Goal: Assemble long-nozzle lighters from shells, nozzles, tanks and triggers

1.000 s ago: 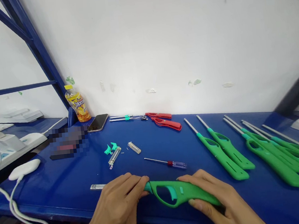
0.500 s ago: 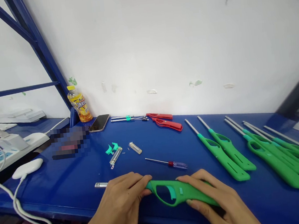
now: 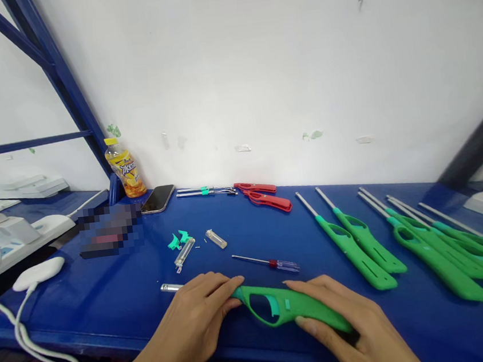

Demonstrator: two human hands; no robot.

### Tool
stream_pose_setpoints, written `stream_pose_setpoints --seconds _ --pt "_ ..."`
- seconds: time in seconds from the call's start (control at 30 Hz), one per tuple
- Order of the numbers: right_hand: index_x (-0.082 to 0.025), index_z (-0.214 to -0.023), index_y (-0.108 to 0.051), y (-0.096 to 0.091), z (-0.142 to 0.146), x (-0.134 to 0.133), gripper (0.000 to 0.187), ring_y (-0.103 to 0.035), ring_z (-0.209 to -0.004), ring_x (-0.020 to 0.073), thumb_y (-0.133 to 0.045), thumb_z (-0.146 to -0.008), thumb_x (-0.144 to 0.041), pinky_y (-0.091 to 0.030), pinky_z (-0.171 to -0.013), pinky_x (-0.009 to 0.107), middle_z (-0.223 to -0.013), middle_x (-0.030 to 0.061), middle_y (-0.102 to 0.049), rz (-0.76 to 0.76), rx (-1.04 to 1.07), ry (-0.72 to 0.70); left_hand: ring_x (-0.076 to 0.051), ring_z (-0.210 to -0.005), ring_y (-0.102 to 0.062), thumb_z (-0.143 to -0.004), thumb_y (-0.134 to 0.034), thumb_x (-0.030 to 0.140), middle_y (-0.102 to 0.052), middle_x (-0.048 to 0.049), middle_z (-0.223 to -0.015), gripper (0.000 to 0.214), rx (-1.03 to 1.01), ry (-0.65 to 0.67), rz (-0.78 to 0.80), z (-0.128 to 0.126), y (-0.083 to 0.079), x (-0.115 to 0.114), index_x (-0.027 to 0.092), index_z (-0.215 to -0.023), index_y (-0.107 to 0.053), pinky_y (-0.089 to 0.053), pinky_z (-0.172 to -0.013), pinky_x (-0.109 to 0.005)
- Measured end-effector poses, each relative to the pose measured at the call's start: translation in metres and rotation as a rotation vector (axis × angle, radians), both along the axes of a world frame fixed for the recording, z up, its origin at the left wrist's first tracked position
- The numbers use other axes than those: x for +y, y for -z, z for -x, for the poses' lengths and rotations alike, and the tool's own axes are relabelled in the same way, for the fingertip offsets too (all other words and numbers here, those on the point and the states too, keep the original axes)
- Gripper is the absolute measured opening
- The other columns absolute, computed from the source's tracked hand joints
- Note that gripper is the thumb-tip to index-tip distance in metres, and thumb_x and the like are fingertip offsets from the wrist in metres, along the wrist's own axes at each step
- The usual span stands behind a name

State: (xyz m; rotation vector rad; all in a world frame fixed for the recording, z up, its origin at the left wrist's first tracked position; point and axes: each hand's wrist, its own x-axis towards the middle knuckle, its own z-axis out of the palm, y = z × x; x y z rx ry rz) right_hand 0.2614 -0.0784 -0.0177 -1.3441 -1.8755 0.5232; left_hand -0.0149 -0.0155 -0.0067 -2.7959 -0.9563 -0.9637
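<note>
A green long-nosed gas lighter point(image 3: 282, 303) lies across both hands above the table's front edge, its metal tube pointing left. My left hand point(image 3: 201, 315) is closed around the tube near the teal collar, and the tube's tip sticks out beyond it. On the green handle, my right hand point(image 3: 346, 319) grips from the right, fingers on top and thumb on the near side. The lighter's trigger opening and teal trigger show between the hands. Just beyond sits a screwdriver point(image 3: 284, 265) with a clear purple handle. Two clear fuel tanks point(image 3: 216, 239) and small teal plastic pieces point(image 3: 174, 242) lie farther left.
Several green lighters point(image 3: 356, 252) rest on the right. Red handle shells point(image 3: 267, 200) and metal tubes point(image 3: 202, 191) lie along the wall. At the left are a phone point(image 3: 158, 199), a drink bottle point(image 3: 125, 169), a power strip point(image 3: 19, 242) and white cables point(image 3: 22, 331).
The lighter has shifted slightly, its tube tip moving right and up in the view. Both hands keep their hold. The whole view has moved a little.
</note>
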Motion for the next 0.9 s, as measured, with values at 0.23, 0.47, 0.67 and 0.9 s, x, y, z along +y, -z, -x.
stream_pose_setpoints --seconds 0.23,0.47,0.67,0.9 --pt "-0.042 -0.131 -0.076 0.006 -0.002 -0.002 0.032 -0.081 -0.102 0.0170 -0.069 -0.100 -0.046 -0.061 -0.084 0.013 -0.115 -0.0035 -0.082 -0.077 -0.093 0.053 -0.020 -0.080 -0.075 -0.112 -0.045 0.020 -0.080 -0.0050 -0.098 0.028 -0.027 0.038 0.031 0.003 0.000 0.000 0.019 -0.120 -0.071 -0.062 -0.072 -0.030" --pt "-0.040 -0.130 -0.077 0.015 -0.006 -0.003 0.034 -0.081 -0.110 0.0218 -0.062 -0.103 -0.054 -0.064 -0.084 0.018 -0.119 -0.0017 -0.083 -0.110 -0.205 0.076 -0.020 -0.082 -0.075 -0.109 -0.049 0.015 -0.080 -0.0045 -0.100 0.024 -0.041 0.046 0.042 0.003 0.002 -0.002 0.020 -0.121 -0.069 -0.062 -0.073 -0.032" --pt "-0.039 -0.127 -0.077 0.014 -0.007 0.001 0.031 -0.080 -0.110 0.0192 -0.057 -0.107 -0.051 -0.062 -0.093 0.020 -0.122 -0.0024 -0.082 -0.018 -0.176 0.029 -0.025 -0.102 -0.075 -0.108 -0.048 0.015 -0.076 -0.0062 -0.119 0.040 0.074 -0.004 0.076 0.003 0.003 -0.012 0.027 -0.144 -0.058 -0.065 -0.090 -0.045" --pt "-0.039 -0.117 -0.078 0.008 -0.004 0.002 0.024 -0.082 -0.097 0.0155 -0.078 -0.093 -0.042 -0.060 -0.083 0.011 -0.113 -0.0086 -0.084 -0.039 -0.026 0.034 -0.025 -0.096 -0.073 -0.109 -0.046 0.016 -0.075 -0.0062 -0.113 0.029 0.072 -0.002 0.111 0.002 0.000 -0.014 0.024 -0.132 -0.061 -0.064 -0.086 -0.044"
